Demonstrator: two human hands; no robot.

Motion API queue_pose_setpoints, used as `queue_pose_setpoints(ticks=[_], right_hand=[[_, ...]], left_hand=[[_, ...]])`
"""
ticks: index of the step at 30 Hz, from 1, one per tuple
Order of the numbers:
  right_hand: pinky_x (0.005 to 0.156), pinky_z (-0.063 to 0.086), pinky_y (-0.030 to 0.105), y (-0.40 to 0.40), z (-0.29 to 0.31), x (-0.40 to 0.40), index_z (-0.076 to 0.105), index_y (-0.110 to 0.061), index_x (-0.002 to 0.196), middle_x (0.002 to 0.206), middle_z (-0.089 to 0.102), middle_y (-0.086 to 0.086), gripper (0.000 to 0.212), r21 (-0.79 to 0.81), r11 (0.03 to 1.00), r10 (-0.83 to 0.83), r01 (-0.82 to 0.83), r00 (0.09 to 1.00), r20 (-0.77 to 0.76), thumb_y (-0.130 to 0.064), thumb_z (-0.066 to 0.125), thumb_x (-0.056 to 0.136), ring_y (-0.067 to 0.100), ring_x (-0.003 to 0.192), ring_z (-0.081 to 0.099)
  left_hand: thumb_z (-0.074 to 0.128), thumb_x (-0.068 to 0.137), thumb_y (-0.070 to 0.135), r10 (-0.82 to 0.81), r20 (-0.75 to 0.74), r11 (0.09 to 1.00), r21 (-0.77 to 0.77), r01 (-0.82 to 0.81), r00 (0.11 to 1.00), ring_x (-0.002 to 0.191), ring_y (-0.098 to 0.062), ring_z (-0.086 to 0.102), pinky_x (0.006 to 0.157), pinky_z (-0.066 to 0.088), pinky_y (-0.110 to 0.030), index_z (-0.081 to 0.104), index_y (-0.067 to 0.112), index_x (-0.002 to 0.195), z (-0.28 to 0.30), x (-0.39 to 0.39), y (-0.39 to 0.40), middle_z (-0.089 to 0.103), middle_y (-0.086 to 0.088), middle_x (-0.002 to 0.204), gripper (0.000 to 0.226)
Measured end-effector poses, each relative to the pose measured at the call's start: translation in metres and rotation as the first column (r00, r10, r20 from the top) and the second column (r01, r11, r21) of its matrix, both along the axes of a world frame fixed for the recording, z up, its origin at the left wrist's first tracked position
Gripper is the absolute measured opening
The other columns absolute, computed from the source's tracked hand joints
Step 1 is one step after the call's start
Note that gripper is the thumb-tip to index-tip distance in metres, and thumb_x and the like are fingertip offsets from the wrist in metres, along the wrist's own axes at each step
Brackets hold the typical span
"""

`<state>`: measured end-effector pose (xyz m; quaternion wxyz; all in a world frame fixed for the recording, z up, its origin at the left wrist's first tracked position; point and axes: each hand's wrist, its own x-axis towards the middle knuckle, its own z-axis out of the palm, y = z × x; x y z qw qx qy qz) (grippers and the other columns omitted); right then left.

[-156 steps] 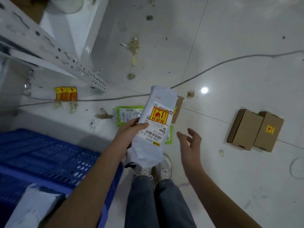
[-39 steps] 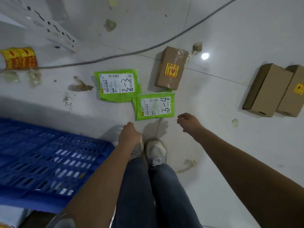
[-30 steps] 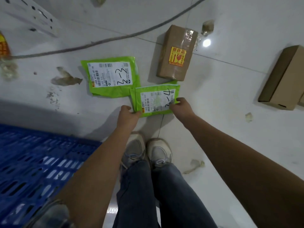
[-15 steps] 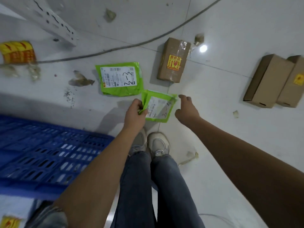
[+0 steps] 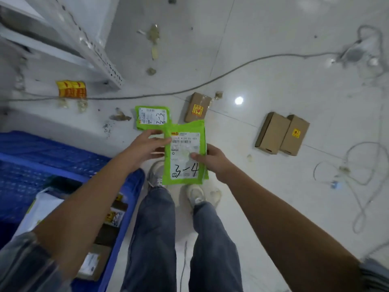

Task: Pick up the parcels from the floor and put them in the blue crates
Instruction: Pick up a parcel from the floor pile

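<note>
The floor [image 5: 273, 49] is glossy pale tile, reflecting a lamp just right of the small taped cardboard box [image 5: 196, 107]. Near that box, the hand-held green mailer [image 5: 185, 152] looks like smooth, slightly shiny plastic film with a matt paper label. The two boxes [image 5: 281, 133] further right are matt brown cardboard. Left, the blue crate [image 5: 130, 197] seems hard perforated plastic, blurred.
</note>
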<state>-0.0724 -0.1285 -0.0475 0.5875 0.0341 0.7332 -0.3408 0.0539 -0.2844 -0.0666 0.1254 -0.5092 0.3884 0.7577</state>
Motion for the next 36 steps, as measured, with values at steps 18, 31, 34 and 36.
queue_pose_setpoints(ticks=[18,31,34,36], right_hand=[[0.060,0.053,0.021,0.081,0.028,0.075,0.060,-0.010,0.110,0.091,0.068,0.003,0.023,-0.073,0.984,0.168,-0.162,0.981,0.099,-0.001,0.059,0.088,0.015,0.074,0.065],[0.083,0.053,0.040,0.027,-0.009,0.288,0.063,-0.015,0.082,0.088,0.066,0.011,0.026,-0.074,0.779,0.616,-0.622,0.783,-0.089,0.011,0.059,0.082,0.025,0.079,0.063],[0.082,0.055,0.040,0.010,-0.020,0.347,0.064,-0.008,0.100,0.099,0.065,0.011,0.026,-0.028,0.665,0.742,-0.746,0.665,-0.086,0.010,0.054,0.084,0.026,0.090,0.061],[0.078,0.055,0.034,-0.003,-0.028,0.383,0.063,-0.003,0.112,0.105,0.064,0.012,0.031,0.057,0.562,0.827,-0.825,0.559,-0.061,0.008,0.049,0.087,0.027,0.093,0.061]], left_hand=[[0.064,0.087,0.005,0.422,0.038,0.906,-0.058,-0.419,0.906,0.099,-0.026,0.066,0.093,0.052,-0.044,0.059,0.010,0.119,0.031,0.129,0.168,0.065,-0.012,0.118,0.033],[0.062,0.088,0.006,0.684,0.212,0.724,-0.317,-0.613,0.698,0.087,-0.022,0.061,0.079,0.052,-0.037,0.061,0.007,0.102,0.018,0.335,0.202,0.065,-0.002,0.088,0.014],[0.060,0.088,0.010,0.677,0.311,0.732,-0.378,-0.567,0.667,0.086,-0.025,0.060,0.082,0.051,-0.044,0.056,0.011,0.094,0.009,0.383,0.201,0.061,-0.005,0.086,0.007],[0.057,0.090,0.016,0.605,0.411,0.790,-0.416,-0.451,0.682,0.086,-0.025,0.059,0.073,0.049,-0.039,0.055,0.012,0.100,0.001,0.406,0.198,0.061,-0.008,0.095,0.011]])
